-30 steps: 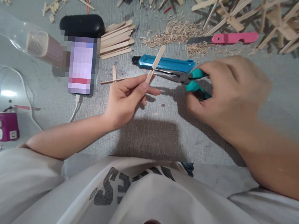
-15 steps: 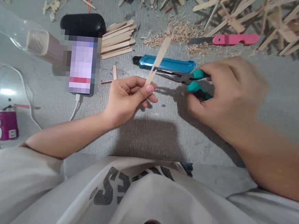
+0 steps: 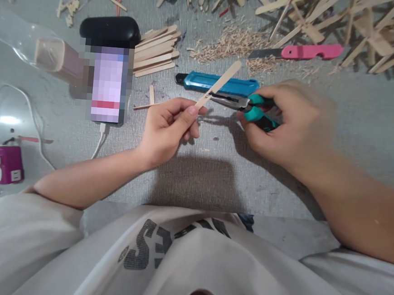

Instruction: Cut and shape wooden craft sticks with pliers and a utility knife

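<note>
Two hands are at work over the middle of the grey surface, a little towards its far edge. Our left hand pinches the near end of a craft stick between thumb and fingertips, closed firmly on it. We judge this low grip leaves most of the stick's length free and steadies it against the tool. Our right hand is wrapped tight around the teal handles of the pliers. Their slim nose runs leftward to meet the stick just above our left fingertips. The nose looks squeezed together on the stick's edge, where a small notch shows, though blur keeps us from being sure.

The stick is lifted clear of the surface. Its long axis slants from our left fingers up and away to the right, and its rounded free end points at the far right corner. It crosses over the blue utility knife lying flat behind it. Beyond that lie shavings and a pink knife near the far edge. A stack of sticks rests beside the phone to the left.
</note>
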A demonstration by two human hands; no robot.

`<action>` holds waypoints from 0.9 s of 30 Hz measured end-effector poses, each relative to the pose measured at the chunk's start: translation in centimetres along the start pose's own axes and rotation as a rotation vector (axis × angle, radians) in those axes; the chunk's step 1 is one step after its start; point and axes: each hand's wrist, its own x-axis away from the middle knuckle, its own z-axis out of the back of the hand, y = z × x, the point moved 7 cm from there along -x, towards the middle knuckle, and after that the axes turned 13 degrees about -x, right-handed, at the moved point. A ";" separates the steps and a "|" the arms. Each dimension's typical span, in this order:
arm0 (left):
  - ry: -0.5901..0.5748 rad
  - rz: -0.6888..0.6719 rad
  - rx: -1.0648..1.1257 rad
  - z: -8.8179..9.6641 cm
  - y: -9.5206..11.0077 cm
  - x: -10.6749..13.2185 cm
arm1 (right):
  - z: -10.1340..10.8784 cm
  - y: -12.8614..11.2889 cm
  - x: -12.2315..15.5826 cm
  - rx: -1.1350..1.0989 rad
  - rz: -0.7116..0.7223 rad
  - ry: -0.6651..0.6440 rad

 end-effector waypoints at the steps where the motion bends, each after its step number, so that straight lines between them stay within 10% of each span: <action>1: 0.002 -0.011 0.003 0.0 0.0 0.0 | 0.0 0.1 -0.1 -0.028 -0.014 -0.004; 27: 0.104 -0.084 -0.127 1.1 0.3 -0.5 | 0.0 1.5 -0.7 -0.379 -0.161 -0.263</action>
